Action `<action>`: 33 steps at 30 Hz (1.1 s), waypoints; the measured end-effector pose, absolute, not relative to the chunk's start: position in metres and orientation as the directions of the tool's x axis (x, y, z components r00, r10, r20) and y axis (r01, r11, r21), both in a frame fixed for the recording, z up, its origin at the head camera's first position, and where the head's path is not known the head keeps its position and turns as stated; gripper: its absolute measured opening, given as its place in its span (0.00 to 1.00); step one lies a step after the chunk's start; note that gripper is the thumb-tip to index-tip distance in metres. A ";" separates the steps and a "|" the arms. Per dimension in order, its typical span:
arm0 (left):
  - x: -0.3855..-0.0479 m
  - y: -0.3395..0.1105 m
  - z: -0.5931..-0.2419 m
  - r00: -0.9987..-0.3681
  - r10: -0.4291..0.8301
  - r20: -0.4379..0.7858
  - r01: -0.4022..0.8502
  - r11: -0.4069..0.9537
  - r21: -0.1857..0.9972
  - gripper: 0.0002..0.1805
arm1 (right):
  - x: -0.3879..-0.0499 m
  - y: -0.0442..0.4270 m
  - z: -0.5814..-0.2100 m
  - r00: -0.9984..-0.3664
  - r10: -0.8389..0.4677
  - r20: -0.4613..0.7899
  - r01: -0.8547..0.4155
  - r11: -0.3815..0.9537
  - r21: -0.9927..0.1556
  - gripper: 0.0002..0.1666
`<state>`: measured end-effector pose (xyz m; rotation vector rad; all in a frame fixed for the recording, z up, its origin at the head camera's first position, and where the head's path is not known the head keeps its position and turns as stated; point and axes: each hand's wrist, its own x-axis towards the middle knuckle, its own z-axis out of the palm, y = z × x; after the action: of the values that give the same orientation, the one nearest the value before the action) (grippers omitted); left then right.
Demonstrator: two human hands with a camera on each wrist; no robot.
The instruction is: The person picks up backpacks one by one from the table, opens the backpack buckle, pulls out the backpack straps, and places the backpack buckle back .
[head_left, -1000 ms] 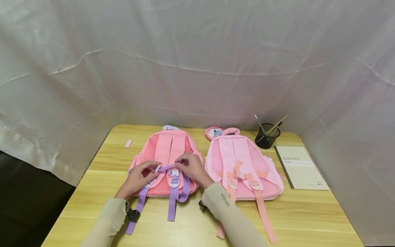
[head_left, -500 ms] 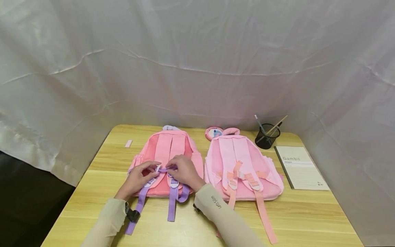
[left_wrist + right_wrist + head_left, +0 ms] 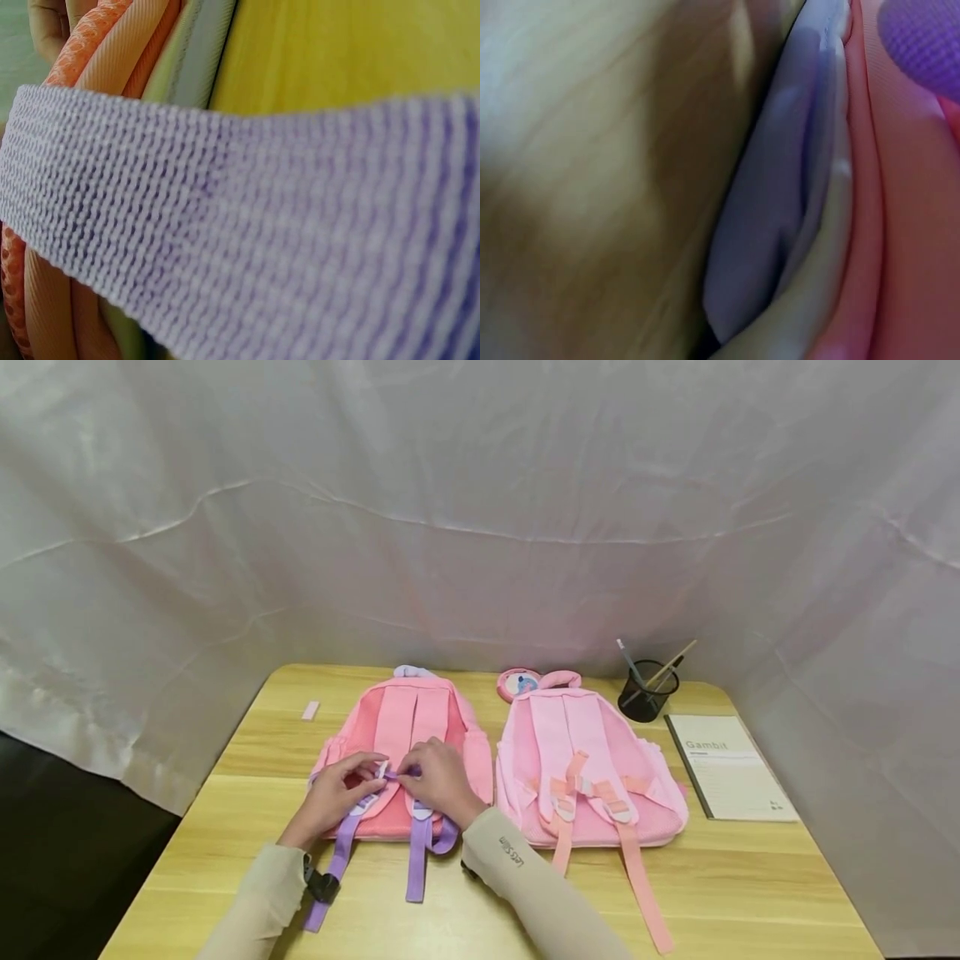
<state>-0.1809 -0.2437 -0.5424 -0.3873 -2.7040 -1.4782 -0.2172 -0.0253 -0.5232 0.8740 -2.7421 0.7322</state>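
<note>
A coral-pink backpack (image 3: 395,722) lies on the table with its shoulder straps up. Over its lower left part my left hand (image 3: 333,793) pinches a small white buckle piece (image 3: 382,769). Close beside it, my right hand (image 3: 442,779) pinches the short purple webbing (image 3: 392,776) attached to that piece. Purple strap ends (image 3: 417,860) hang past the backpack's lower edge. In the left wrist view a purple strap (image 3: 225,210) crosses in front and hides most of the hand. The right wrist view shows the backpack's side (image 3: 915,225) and a bit of purple webbing (image 3: 926,45).
Right of it lies a light pink backpack (image 3: 517,760) with orange straps (image 3: 645,893) and a round plush piece (image 3: 517,683). Farther right are a black mesh pen cup (image 3: 647,697) and a notebook (image 3: 731,768). A small pale piece (image 3: 311,710) lies at the back left.
My right hand has moved left along the purple webbing, close to my left hand, and the webbing between them is shorter. My left hand has stayed nearly still.
</note>
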 end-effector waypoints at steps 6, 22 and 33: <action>-0.179 -0.244 -0.545 -0.972 0.183 0.149 0.225 0.528 0.819 0.20 | -0.215 -0.027 -0.522 -0.810 -0.514 0.282 -0.586 0.725 -0.363 0.04; -0.180 -0.244 -0.543 -0.967 0.184 0.174 0.246 0.530 0.811 0.19 | -0.216 -0.031 -0.523 -0.836 -0.494 0.240 -0.549 0.736 -0.396 0.04; -0.181 -0.243 -0.544 -0.968 0.188 0.169 0.244 0.523 0.817 0.20 | -0.214 -0.038 -0.521 -0.823 -0.507 0.255 -0.567 0.716 -0.407 0.04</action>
<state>-0.1807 -0.2430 -0.5442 -0.3811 -2.6895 -1.4565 -0.2145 -0.0375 -0.5212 0.8779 -2.7929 0.7254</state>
